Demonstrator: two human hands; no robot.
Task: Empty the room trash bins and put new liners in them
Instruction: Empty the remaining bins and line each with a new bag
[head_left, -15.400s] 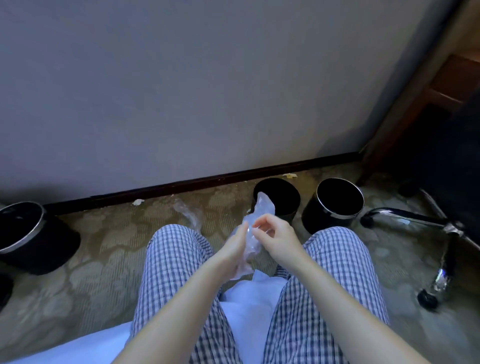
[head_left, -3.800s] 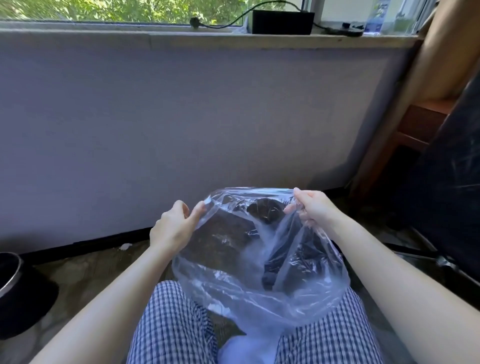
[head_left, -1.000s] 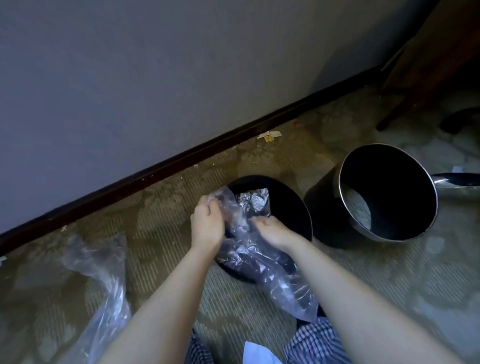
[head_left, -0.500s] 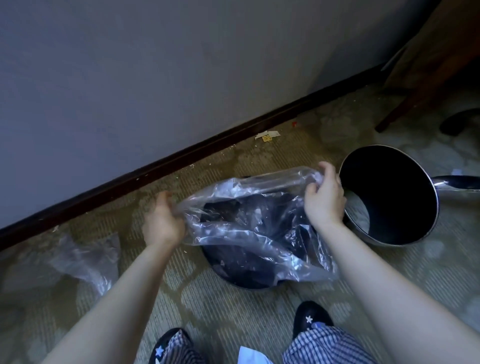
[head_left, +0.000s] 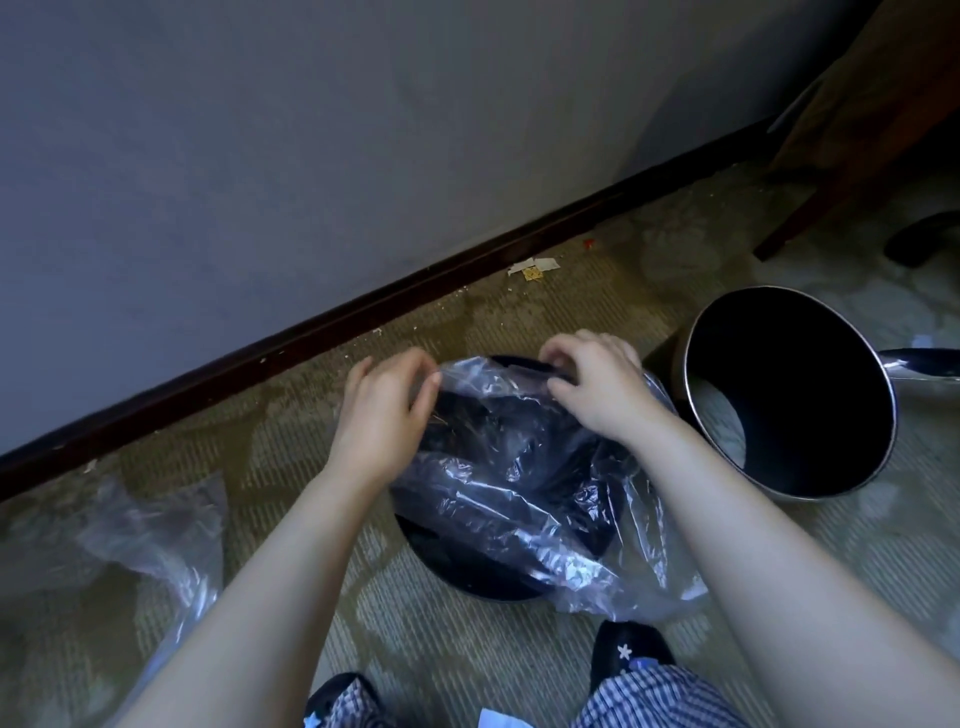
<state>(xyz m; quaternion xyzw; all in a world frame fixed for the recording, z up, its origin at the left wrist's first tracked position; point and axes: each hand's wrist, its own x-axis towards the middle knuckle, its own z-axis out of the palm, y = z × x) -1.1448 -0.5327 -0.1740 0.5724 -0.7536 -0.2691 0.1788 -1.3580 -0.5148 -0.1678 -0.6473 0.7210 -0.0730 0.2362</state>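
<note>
Two grips on one loose liner (head_left: 519, 499)
Nearest us, its slack spills over the near rim of the black bin (head_left: 460, 574); at the far rim our left hand (head_left: 382, 415) and right hand (head_left: 597, 389) each pinch the film's edge with curled fingers. We judge the thin plastic may tear or slip off if tugged unevenly.

The light is dim, cool and diffuse, and shadows are faint and soft-edged. White glints streak the clear liner (head_left: 519, 499) just below where the left hand (head_left: 384, 415) and right hand (head_left: 597, 389) pinch it. Right of the grip, the second bin (head_left: 789, 395) shows a bright rim and a pale patch inside. The left hand looks slightly smeared. Far left of the grip, loose plastic (head_left: 156, 530) lies soft and murky.
</note>
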